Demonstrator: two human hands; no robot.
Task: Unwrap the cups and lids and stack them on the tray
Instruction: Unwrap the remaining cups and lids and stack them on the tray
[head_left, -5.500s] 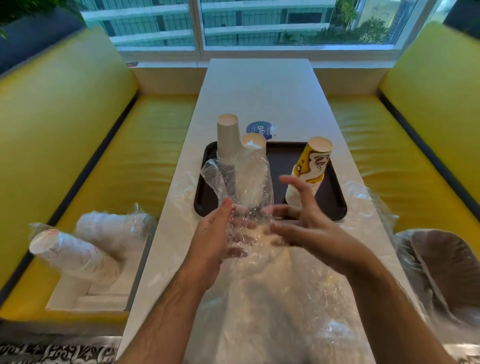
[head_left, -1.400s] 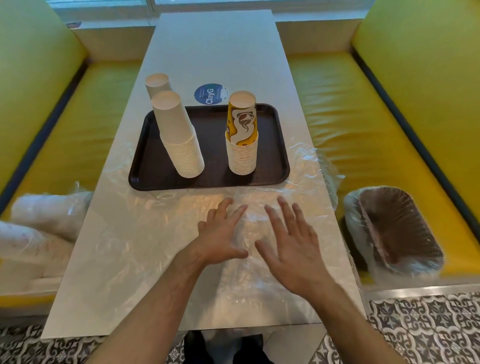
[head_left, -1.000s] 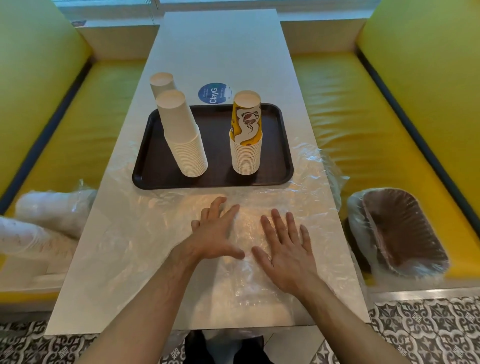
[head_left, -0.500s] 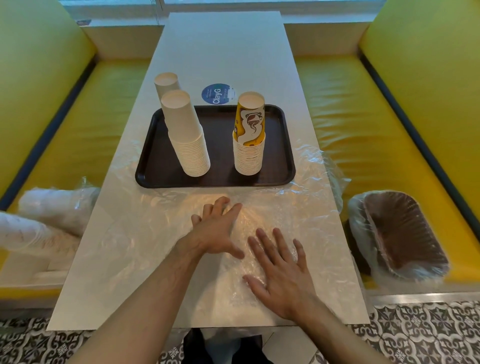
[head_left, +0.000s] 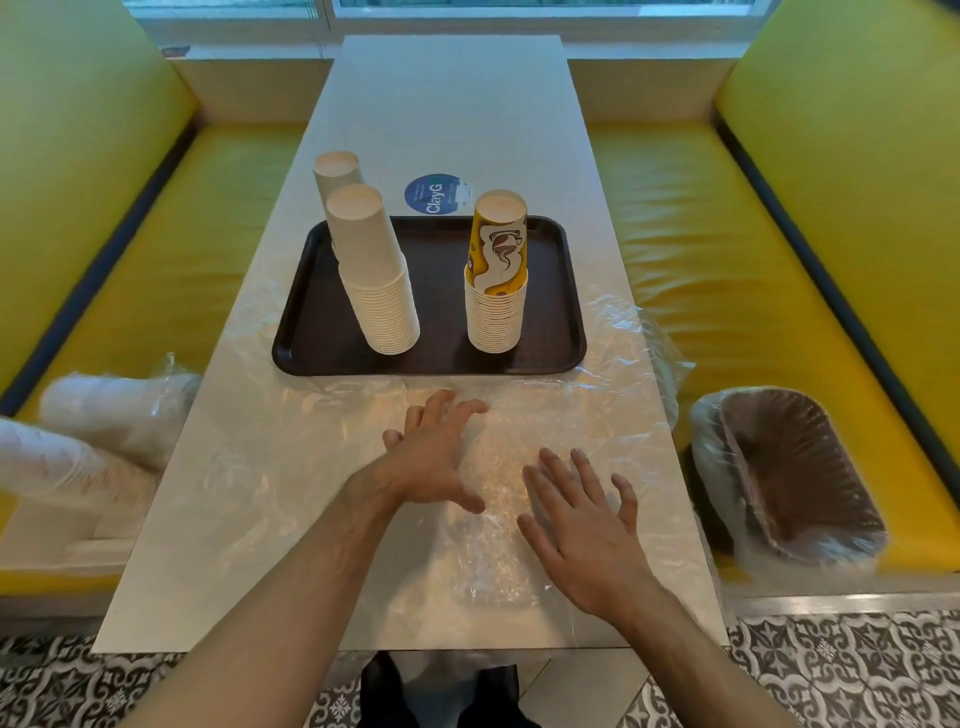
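Three stacks of cups already stand upside down on the dark tray (head_left: 571, 291) in the middle of the frame: a plain white stack (head_left: 376, 280) at centre left, a second white stack (head_left: 336, 174) just behind it, and a yellow printed stack (head_left: 496, 273) to the right. Clear plastic wrap (head_left: 498, 519) lies spread over the lower part of the counter (head_left: 441, 104), empty as far as can be seen. The left hand (head_left: 434, 457) hovers over or rests on the wrap at lower centre with its fingers (head_left: 470, 410) apart and lightly bent, clamped on nothing; the right hand (head_left: 582, 530) lies flat on the wrap beside it, its fingers straight and spread. So part of the job looks done. Still wrapped are the pale bundles (head_left: 104, 415) on the yellow bench (head_left: 156, 270) at lower left, probably cups or lids, and a brown bundle (head_left: 789, 478) in plastic on the bench at lower right. No lids show on the tray yet, so a fair share is left, and the loose wrap likely needs clearing first.
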